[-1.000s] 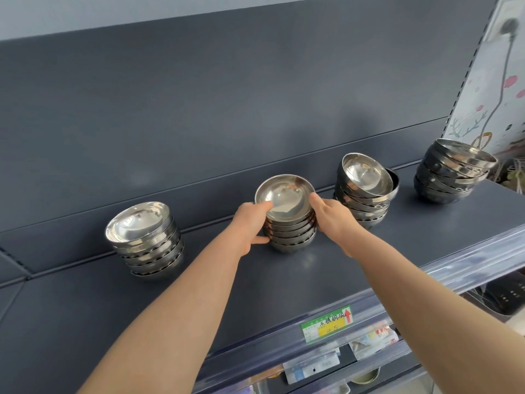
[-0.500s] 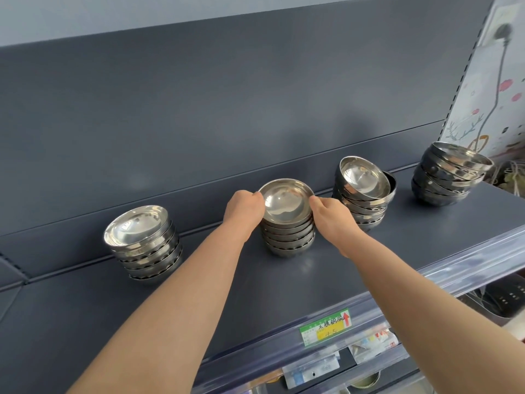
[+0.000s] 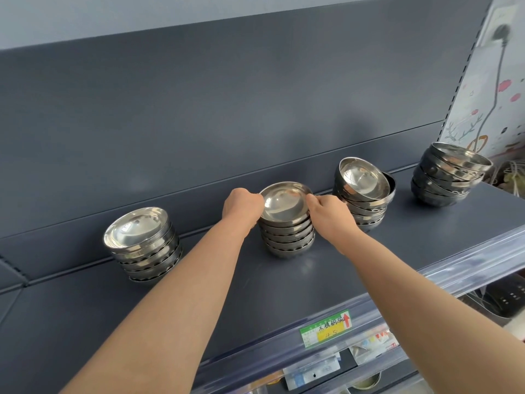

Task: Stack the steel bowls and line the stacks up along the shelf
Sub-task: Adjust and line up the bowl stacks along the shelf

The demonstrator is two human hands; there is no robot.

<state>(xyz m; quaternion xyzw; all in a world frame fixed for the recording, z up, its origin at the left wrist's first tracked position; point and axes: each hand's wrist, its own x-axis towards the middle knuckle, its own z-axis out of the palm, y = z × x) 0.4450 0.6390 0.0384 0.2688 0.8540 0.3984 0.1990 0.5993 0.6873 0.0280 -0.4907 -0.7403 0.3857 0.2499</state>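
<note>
Stacks stand four along the shelf (image 3: 284,288), your left hand (image 3: 241,207) and right hand (image 3: 329,216) gripping the second stack (image 3: 287,234) (third stack (image 3: 362,206) wants squaring).

Left hand (image 3: 241,207), right hand (image 3: 329,216): both extended far, curled, pinching opposite sides of the top bowl (image 3: 284,201) rim.

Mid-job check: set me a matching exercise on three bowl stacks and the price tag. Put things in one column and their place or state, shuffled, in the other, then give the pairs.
Things
1. left stack
2. middle stack
3. third stack
4. price tag

Place or state
A. on the front edge of the shelf
B. tilted at the top
C. held between left hand and right hand
D. neat, untouched

Pairs: 1-D, 2-C, 3-B, 4-A
</note>
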